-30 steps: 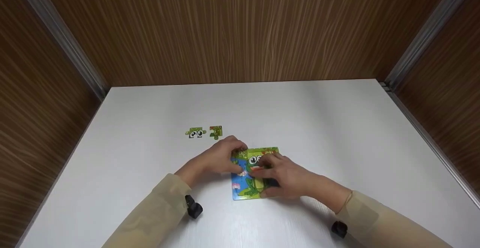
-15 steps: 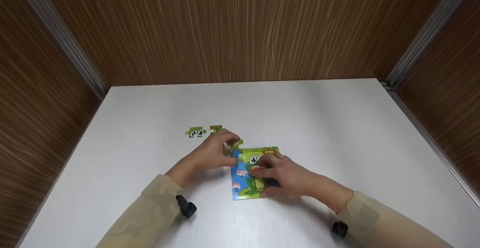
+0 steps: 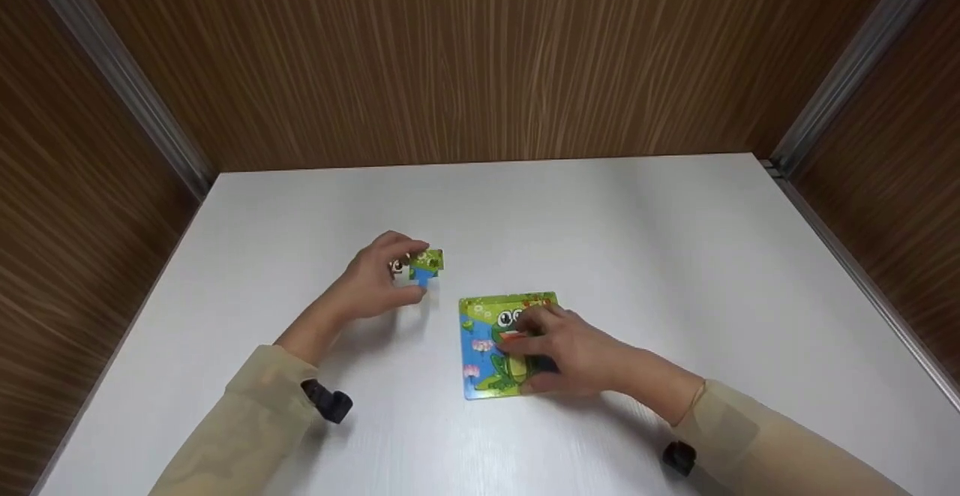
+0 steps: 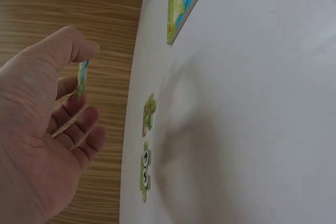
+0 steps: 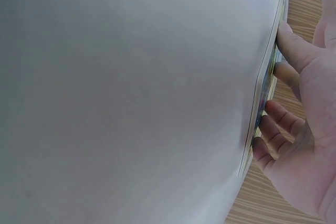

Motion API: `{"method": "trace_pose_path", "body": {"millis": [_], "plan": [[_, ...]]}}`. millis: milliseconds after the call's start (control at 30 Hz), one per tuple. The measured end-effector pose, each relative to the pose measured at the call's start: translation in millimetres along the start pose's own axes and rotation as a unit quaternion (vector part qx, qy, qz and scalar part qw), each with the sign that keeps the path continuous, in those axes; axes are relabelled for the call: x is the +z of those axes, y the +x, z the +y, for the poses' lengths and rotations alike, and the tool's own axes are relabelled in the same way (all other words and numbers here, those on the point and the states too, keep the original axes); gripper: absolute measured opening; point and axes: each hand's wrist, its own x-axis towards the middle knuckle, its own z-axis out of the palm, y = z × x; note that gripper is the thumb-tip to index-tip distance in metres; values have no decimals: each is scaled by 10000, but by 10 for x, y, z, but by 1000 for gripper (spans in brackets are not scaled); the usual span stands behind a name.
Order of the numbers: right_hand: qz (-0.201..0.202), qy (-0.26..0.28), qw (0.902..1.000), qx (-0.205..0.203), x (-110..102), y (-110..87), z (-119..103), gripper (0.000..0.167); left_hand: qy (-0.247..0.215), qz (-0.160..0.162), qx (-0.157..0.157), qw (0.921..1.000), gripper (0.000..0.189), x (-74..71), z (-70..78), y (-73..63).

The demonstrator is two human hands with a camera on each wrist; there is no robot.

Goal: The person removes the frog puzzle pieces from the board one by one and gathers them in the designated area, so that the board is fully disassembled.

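Note:
My left hand [image 3: 375, 275] is raised over the table's left-middle part, a small green-and-blue puzzle piece [image 3: 422, 274] pinched between thumb and fingers. The left wrist view shows that piece [image 4: 82, 77] edge-on, above the tabletop. Beneath and beyond it lie two loose pieces: one with cartoon eyes [image 4: 145, 165] and a green one with reddish marks [image 4: 149, 113]. The head view has both partly covered by the hand and the held piece. My right hand [image 3: 574, 353] rests on the frog jigsaw board [image 3: 472, 331], its fingertips touching the picture and hiding the board's right side.
A white table [image 3: 637, 241] bears everything. Brown wood-grain panels [image 3: 480, 61] stand behind it and along both sides. A dark wrist camera [image 3: 328, 401] sits at the left sleeve.
From the board's upper left corner, my left hand has lifted the green-and-blue puzzle piece and carried it left and away, over the loose pieces. The right hand stays put.

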Motion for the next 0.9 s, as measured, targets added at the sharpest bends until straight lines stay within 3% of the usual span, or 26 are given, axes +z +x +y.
{"method": "trace_pose_path", "body": {"millis": [200,433,900], "plan": [[10,-15,10000,-20,8,-7,-14,61,-17,263,-228,9994,61,-213,-162,-74],[342,-191,9983,-434,28,-18,-9,58,177,430,-475,9978,57,-377,-331,-140],[110,-81,9998,-156,19,-52,-14,61,-58,508,-962,9940,59,-537,-640,-195]]}}
